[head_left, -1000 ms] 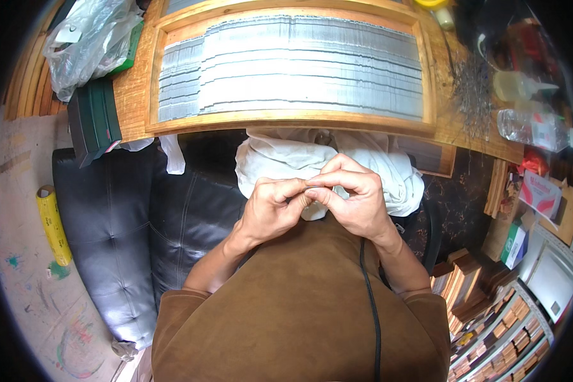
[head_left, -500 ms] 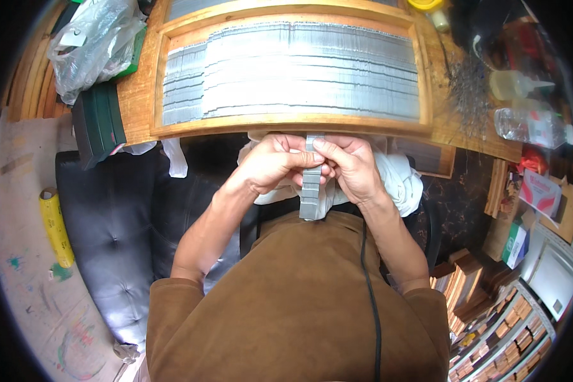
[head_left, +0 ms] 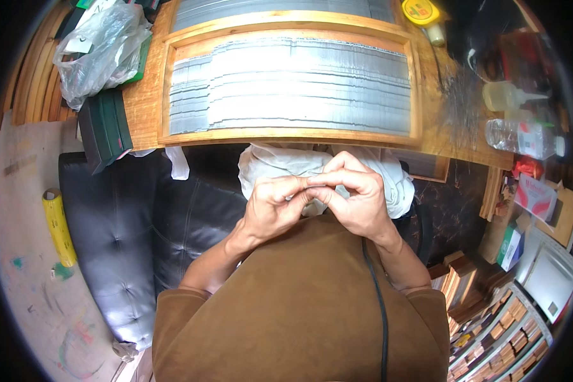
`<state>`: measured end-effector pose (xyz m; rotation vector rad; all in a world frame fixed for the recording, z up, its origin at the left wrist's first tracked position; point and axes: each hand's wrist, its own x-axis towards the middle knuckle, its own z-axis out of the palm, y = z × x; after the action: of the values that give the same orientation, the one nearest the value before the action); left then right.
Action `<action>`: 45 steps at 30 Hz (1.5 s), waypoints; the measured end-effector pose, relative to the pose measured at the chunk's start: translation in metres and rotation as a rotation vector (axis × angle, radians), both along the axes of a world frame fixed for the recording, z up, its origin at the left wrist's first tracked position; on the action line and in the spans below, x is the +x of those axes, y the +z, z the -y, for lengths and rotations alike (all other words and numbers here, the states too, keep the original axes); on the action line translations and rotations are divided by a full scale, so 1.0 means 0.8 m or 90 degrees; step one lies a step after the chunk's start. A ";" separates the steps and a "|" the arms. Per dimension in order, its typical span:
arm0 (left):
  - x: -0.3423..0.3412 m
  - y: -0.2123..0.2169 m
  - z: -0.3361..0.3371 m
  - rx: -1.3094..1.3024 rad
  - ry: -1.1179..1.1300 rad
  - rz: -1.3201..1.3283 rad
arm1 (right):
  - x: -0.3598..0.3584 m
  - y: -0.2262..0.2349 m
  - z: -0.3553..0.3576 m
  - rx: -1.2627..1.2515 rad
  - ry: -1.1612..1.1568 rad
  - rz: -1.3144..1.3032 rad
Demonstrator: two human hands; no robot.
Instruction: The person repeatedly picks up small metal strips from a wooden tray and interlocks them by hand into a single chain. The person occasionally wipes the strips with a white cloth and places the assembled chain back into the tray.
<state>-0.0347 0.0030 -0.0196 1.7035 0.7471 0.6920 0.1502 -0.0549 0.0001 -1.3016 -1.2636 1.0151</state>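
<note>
We found the left hand [head_left: 270, 213] and right hand [head_left: 356, 197] pressed together, fingertips pinching a small grey piece [head_left: 309, 184] we could not identify. They sat over white cloth [head_left: 267, 167], just below the wooden tray [head_left: 165, 76] of grey strips [head_left: 293, 86].

hands [head_left: 318, 200] lowered, metal strip now hidden

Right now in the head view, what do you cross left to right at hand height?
Yellow roll → black tufted seat → left hand → right hand → stacked wooden pieces → green-and-white box.
</note>
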 end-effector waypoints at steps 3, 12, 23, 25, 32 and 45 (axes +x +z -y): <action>0.001 0.003 0.010 0.018 0.040 0.000 | 0.000 0.003 -0.006 0.030 0.031 -0.020; 0.004 0.014 0.011 -0.101 0.064 0.014 | 0.006 0.001 -0.014 0.007 0.055 -0.052; 0.000 0.005 0.009 -0.151 0.037 -0.012 | 0.008 -0.008 -0.008 -0.025 0.039 -0.061; 0.000 0.010 0.007 -0.148 0.035 -0.021 | 0.008 -0.008 -0.009 -0.020 0.040 -0.056; -0.002 0.013 0.005 -0.157 0.030 -0.022 | 0.006 -0.002 -0.011 0.000 0.028 -0.030; -0.005 0.011 0.007 -0.153 0.022 -0.024 | 0.005 -0.003 -0.010 0.001 0.033 -0.041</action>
<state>-0.0385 -0.0022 -0.0108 1.4916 0.8520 0.5707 0.1540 -0.0469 -0.0027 -1.2307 -1.2543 1.0854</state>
